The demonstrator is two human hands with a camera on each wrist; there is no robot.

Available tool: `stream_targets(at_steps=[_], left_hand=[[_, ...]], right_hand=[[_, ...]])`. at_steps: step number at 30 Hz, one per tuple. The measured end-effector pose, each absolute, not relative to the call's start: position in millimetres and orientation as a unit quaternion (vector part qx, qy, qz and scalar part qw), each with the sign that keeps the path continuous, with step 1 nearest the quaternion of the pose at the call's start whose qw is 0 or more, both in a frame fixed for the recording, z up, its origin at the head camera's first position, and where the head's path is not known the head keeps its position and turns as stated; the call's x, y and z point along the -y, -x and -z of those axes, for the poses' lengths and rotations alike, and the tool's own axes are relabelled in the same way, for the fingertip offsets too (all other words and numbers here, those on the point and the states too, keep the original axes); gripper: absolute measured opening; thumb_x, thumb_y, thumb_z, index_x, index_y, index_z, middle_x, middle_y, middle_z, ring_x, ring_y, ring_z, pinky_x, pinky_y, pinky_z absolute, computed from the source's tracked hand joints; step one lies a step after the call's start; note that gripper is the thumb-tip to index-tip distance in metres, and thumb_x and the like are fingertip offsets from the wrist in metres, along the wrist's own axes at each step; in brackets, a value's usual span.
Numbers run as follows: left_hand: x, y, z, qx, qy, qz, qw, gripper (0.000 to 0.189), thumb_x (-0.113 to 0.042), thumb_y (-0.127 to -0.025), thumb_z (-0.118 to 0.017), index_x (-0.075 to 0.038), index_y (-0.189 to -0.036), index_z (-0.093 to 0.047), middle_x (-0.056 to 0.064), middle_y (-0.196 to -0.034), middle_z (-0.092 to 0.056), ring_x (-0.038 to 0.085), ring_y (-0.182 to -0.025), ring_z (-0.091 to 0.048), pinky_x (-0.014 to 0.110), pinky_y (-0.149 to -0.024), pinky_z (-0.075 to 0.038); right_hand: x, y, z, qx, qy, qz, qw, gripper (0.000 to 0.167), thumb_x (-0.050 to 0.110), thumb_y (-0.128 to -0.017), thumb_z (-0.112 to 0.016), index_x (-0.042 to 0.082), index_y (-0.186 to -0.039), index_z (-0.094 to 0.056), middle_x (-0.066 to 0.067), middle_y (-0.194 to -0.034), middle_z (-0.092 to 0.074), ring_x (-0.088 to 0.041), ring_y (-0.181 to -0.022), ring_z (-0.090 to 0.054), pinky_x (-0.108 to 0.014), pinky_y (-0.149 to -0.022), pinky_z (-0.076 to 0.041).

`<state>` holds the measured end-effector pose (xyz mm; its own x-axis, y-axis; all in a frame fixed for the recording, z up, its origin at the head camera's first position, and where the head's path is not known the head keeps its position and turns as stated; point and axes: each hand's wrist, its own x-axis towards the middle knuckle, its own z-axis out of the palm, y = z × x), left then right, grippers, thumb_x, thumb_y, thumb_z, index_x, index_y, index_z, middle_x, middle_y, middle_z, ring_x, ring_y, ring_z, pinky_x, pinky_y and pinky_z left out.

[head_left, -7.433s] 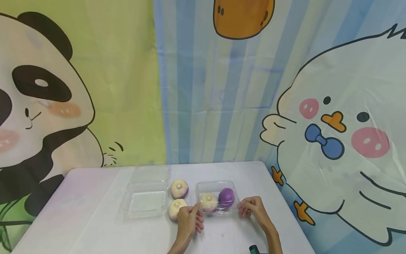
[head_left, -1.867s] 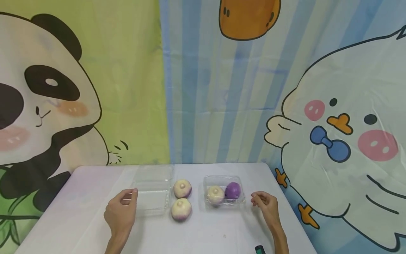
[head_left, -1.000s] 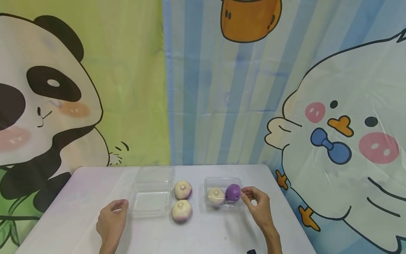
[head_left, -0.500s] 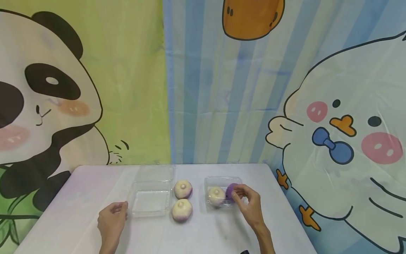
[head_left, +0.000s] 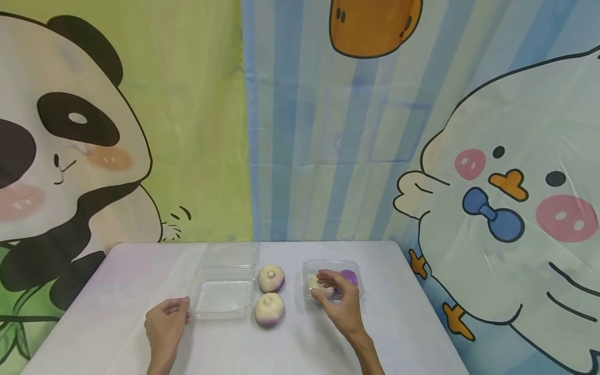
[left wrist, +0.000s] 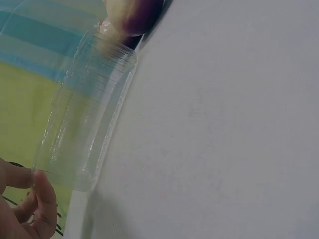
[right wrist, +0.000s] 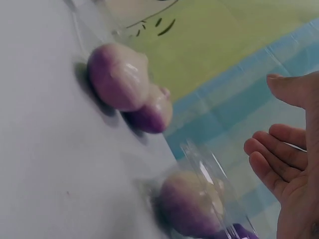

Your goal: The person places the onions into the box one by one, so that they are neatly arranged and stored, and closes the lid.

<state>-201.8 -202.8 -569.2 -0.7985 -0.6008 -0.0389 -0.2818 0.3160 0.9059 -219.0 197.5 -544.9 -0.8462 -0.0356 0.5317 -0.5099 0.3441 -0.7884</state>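
Between left hand point(head_left: 166, 324) and right hand point(head_left: 341, 308), two turnips point(head_left: 269, 309) are cream tinged purple; behind the right, a round object point(head_left: 350, 278) is vivid purple. Beneath, the counter point(head_left: 248, 351) is white; beyond, the curtain point(head_left: 197, 114) is lime and blue-striped.

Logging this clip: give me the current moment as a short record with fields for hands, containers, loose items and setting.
Left hand: thumb and finger appear to pinch the edge of the left container
Right hand: in front of the right container, fingers relaxed, nothing visibly held
Left container: clear plastic, lid folded back
Right container: clear plastic, holding a white-and-purple turnip and a round purple item
Loose items: two turnips, one behind the other, between the containers
Surface: white table
Backdrop: cartoon-printed cloth
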Motion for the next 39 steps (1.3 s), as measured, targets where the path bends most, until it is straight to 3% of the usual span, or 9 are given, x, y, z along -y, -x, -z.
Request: stream_targets(at_steps=[8, 17, 26, 34, 39], left_hand=[[202.0, 201.8, 570.8, 0.787, -0.282, 0.527, 0.156, 0.023, -0.01, -0.105, -0.066, 0.01, -0.115, -0.072, 0.023, -0.09, -0.078, 0.016, -0.063, -0.071, 0.02, -0.052, -0.058], [201.3, 204.5, 575.2, 0.789, -0.281, 0.524, 0.156, 0.022, -0.01, -0.105, -0.067, 0.009, -0.114, -0.073, 0.022, -0.088, -0.078, 0.016, -0.063, -0.071, 0.02, -0.052, -0.056], [203.0, 203.5, 575.7, 0.787, -0.282, 0.526, 0.154, 0.022, -0.01, -0.105, -0.067, 0.009, -0.114, -0.073, 0.022, -0.089, -0.079, 0.016, -0.063, -0.071, 0.02, -0.052, -0.056], [203.9, 202.0, 573.0, 0.783, -0.291, 0.528, 0.151, 0.022, -0.01, -0.105, -0.066, 0.009, -0.116, -0.072, 0.023, -0.089, -0.078, 0.017, -0.064, -0.071, 0.02, -0.052, -0.057], [204.3, 203.6, 574.1, 0.783, -0.287, 0.53, 0.152, 0.022, -0.01, -0.105, -0.067, 0.009, -0.115, -0.072, 0.019, -0.086, -0.078, 0.017, -0.064, -0.071, 0.021, -0.052, -0.057]], right_hand=[[-177.6, 215.6, 554.0, 0.785, -0.187, -0.56, 0.187, 0.057, 0.017, -0.087, -0.093, 0.001, -0.137, -0.069, -0.008, -0.126, -0.08, -0.036, -0.112, -0.078, -0.038, -0.102, -0.066], [-163.8, 209.7, 565.1, 0.774, -0.185, -0.585, 0.156, 0.075, 0.021, -0.078, -0.1, 0.001, -0.142, -0.067, -0.007, -0.135, -0.077, -0.032, -0.124, -0.076, -0.033, -0.109, -0.063], [-149.1, 210.0, 574.4, 0.756, -0.212, -0.601, 0.147, 0.079, 0.015, -0.073, -0.102, -0.002, -0.141, -0.066, -0.013, -0.135, -0.076, -0.036, -0.125, -0.075, -0.034, -0.111, -0.062], [-132.7, 211.0, 584.6, 0.756, -0.199, -0.611, 0.125, 0.083, 0.018, -0.071, -0.103, 0.0, -0.142, -0.066, -0.024, -0.14, -0.072, -0.038, -0.128, -0.073, -0.036, -0.115, -0.06], [-125.0, 214.4, 592.7, 0.764, -0.214, -0.588, 0.157, 0.084, 0.022, -0.072, -0.103, -0.005, -0.141, -0.064, -0.028, -0.138, -0.072, -0.041, -0.126, -0.073, -0.038, -0.112, -0.062]])
